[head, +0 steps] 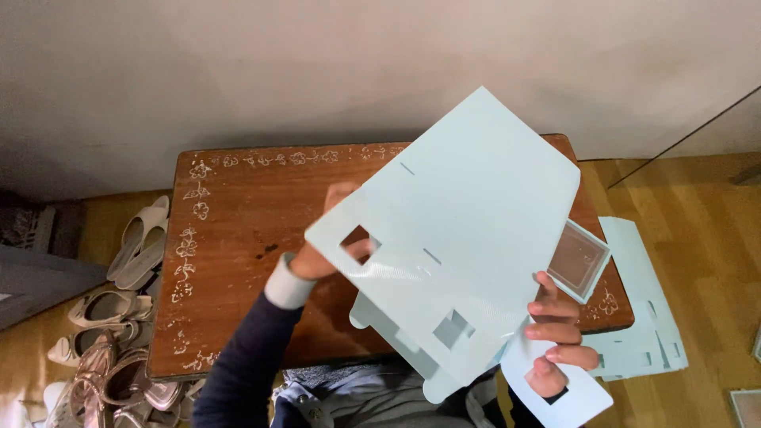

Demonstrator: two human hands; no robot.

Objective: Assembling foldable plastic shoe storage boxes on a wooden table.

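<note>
So both hands are up over the wooden tabletop, holding a big pale blue panel tilted in the air. It's flat, with a couple of square cut-outs and thin slots in it. The left hand is mostly behind the panel at its left edge; you can see a bit of it through one square hole, and it's clearly gripping that side. The right hand has its fingers curled around the lower right corner, pinching the panel together with a second smaller blue piece. A small blue square frame sits on the tabletop just beside the panel's right edge. More blue panels lie stacked on the wood floor to the right, and a pile of sandals on the left.
</note>
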